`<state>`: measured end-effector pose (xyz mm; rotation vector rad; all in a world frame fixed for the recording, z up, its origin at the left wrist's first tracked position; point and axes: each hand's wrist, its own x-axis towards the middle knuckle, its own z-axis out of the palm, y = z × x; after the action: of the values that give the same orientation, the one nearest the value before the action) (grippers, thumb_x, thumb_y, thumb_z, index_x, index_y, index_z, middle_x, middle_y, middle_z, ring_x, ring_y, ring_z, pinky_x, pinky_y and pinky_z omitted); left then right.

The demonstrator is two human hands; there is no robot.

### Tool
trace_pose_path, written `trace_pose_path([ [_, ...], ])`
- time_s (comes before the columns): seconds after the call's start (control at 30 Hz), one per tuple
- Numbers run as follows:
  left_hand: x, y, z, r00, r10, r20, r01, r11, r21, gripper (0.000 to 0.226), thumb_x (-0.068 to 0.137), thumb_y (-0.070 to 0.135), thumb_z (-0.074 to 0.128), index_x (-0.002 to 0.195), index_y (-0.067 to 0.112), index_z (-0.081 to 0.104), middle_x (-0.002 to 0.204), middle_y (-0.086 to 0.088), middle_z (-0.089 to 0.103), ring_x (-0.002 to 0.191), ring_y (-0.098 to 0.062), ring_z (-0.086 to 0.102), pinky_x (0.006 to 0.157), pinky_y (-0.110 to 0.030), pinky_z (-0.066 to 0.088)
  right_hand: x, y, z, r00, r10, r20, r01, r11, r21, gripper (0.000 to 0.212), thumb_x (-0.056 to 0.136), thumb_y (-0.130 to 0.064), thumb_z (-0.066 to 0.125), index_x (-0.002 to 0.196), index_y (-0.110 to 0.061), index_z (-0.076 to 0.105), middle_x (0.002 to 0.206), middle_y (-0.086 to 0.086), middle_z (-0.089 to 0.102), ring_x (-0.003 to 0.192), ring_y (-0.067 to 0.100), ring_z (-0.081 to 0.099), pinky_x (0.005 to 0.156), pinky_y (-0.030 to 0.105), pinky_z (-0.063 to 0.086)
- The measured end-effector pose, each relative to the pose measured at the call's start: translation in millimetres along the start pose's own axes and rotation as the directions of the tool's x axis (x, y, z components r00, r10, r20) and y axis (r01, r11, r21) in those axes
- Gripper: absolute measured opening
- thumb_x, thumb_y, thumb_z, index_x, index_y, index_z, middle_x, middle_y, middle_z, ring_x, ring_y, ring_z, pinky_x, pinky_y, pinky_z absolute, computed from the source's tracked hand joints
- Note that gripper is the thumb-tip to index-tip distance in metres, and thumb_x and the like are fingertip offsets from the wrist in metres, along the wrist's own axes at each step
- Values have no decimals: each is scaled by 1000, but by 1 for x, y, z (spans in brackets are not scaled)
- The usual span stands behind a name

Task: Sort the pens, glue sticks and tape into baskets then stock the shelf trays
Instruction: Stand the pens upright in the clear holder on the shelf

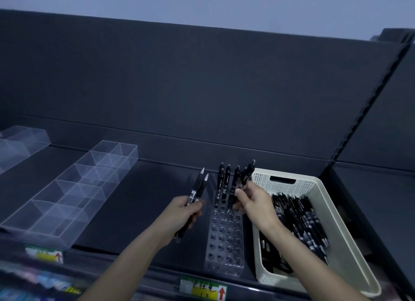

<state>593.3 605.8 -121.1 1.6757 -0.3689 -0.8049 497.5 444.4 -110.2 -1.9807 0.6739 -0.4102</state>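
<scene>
Gripping two black pens (198, 188) tips-up, your left hand (186, 213) hovers beside the clear pen rack (224, 240) on the shelf; your right hand (254, 203) pinches another pen (247, 176) over its far holes, forearm crossing the cream basket (303, 187) of pens.

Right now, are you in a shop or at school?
Probably a shop's stationery aisle: a dark shelf with price labels on its front edge, a clear pen rack, and a basket of black pens for stocking.
</scene>
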Motion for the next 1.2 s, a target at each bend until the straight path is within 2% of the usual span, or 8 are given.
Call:
trace_pose_path([
  [0.17,-2,-8,-9,1000,16,10,-16,1000,22,14,95,13,51,98,9,64,68,1,54,54,-9,46,50,-19,38,10,-1,6,996,-26,-82,15,991,-129,27,92,-14,55,66,-17,49,68,3,62,66,18,62,50,10,43],
  [0.27,-4,-11,-13,999,20,34,-20,1000,-14,14,96,13,49,100,12,63,66,-1,55,53,-9,49,49,-20,41,16,-1,14,991,-50,-122,27,982,-186,18,90,-15,58,73,-11,56,75,10,68,73,24,65,66,30,53],
  [0.33,-5,-12,-14,998,24,53,-23,1000,-15,15,96,13,49,102,12,63,61,0,55,48,-9,48,47,-20,40,16,-3,18,987,-82,-136,49,972,-230,14,90,-16,58,80,-6,61,76,10,69,73,24,65,69,33,53],
  [0.47,-4,-15,-17,998,39,57,-39,999,-6,14,96,13,49,100,10,62,56,1,54,42,-7,42,43,-20,35,15,-7,22,983,-132,-125,79,929,-362,18,92,-17,54,79,-6,56,68,7,61,59,20,55,57,26,41],
  [0.6,-2,-15,-19,998,48,37,-47,999,-27,14,96,14,49,96,8,61,53,2,55,42,-8,41,42,-20,34,17,-2,29,996,-61,-61,26,888,-459,28,93,-16,53,67,-14,42,58,-2,47,49,10,44,48,23,32],
  [0.7,-3,-15,-19,998,58,34,-56,998,-36,17,96,15,49,95,2,59,51,3,55,42,-10,40,41,-19,34,20,0,35,1000,-10,-24,-3,873,-487,14,91,-17,55,79,-9,57,74,6,60,68,21,58,63,23,40],
  [0.83,-3,-15,-20,997,67,34,-66,997,-27,19,95,16,49,98,-1,58,51,4,57,42,-9,42,41,-18,36,24,0,37,999,18,-49,-40,866,-499,18,89,-19,57,89,-2,64,90,15,68,86,32,64,76,33,52],
  [1.2,0,-10,-19,988,138,74,-140,990,17,11,94,5,48,89,10,56,70,1,67,51,-7,48,51,-19,41,26,4,36,998,42,-54,-63,871,-486,22,89,-20,58,88,0,64,92,18,68,87,32,64,72,28,46],
])
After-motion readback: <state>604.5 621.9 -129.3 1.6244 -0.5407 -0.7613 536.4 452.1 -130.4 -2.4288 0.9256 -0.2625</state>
